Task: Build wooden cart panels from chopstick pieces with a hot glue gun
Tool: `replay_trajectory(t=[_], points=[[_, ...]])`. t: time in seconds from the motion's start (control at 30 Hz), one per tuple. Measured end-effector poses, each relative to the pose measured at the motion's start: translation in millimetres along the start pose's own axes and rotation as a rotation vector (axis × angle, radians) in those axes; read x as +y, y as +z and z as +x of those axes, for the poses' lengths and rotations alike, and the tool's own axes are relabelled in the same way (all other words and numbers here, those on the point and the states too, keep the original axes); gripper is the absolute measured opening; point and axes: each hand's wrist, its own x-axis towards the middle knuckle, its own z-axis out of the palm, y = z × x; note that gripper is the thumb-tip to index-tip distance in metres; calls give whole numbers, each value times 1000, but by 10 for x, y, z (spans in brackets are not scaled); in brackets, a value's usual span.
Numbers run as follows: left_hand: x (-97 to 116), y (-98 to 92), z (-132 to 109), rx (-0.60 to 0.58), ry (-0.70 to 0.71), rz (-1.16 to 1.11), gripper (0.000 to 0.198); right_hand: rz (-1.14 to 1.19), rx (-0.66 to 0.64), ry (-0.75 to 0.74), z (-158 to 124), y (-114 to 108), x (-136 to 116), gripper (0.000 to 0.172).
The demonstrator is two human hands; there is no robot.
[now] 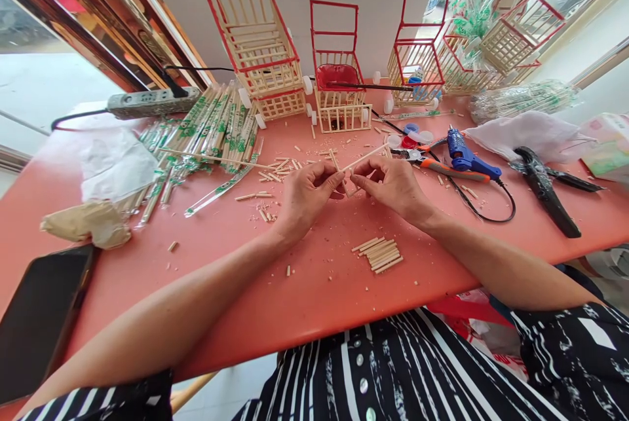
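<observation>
Over the middle of the table, my left hand [309, 193] and my right hand [396, 188] meet fingertip to fingertip, both closed in a pinch. Between them are thin wooden sticks [364, 156] set at angles to each other. One slants up to the right above my right hand; a shorter piece [333, 159] rises by my left fingers. Fingers hide where the sticks meet. Below my right hand lies a neat row of short cut sticks [378, 254]. More loose cut pieces [280, 169] and crumbs are scattered beyond my left hand.
Stick-built carts with red-edged frames [265, 48] stand along the back. Wrapped chopsticks [211, 120], a power strip [152, 103] and a phone [44, 310] are left. To the right lie pliers [457, 169], a blue glue gun [466, 156] and a black-handled cutting tool [548, 192].
</observation>
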Motion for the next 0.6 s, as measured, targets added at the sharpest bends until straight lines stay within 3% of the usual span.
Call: replay_trajectory(t=[0.6], points=[[-46, -5, 1, 13, 19, 29, 38, -178, -7, -39, 33, 29, -65, 12]])
